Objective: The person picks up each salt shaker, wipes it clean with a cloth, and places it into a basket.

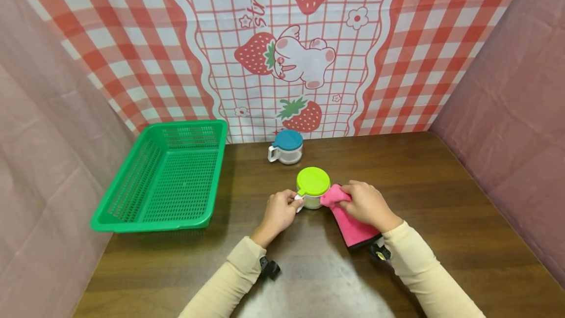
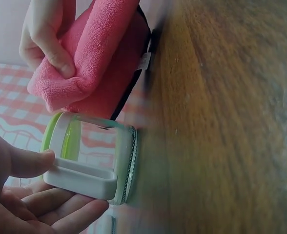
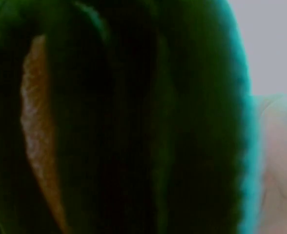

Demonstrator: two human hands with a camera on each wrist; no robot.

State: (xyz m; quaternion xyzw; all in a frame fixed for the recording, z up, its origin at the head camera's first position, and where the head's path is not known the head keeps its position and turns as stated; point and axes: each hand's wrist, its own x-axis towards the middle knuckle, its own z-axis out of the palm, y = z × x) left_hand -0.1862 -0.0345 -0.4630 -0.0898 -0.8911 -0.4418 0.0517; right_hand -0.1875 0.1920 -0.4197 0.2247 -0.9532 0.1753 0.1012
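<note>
A small glass jar with a lime-green lid (image 1: pixel 313 181) stands upright near the middle of the table. On its left side, my left hand (image 1: pixel 280 210) pinches the white handle (image 2: pixel 82 180), thumb on one side and fingers under the other in the left wrist view. My right hand (image 1: pixel 367 204) grips a bunched pink cloth (image 1: pixel 356 232) with dark edging. The bunched end of the cloth is at the jar's right wall, while the rest hangs down toward the table. Dark, blurred folds fill most of the right wrist view, with part of a hand (image 3: pixel 281 165) at its right edge.
Behind the lime-lidded jar stands a similar jar with a blue lid (image 1: pixel 289 140), its white handle turned left. A green plastic basket (image 1: pixel 147 225) sits at the left of the wooden table (image 1: pixel 397 171). A strawberry-print checked cloth (image 1: pixel 379 87) hangs along the back edge.
</note>
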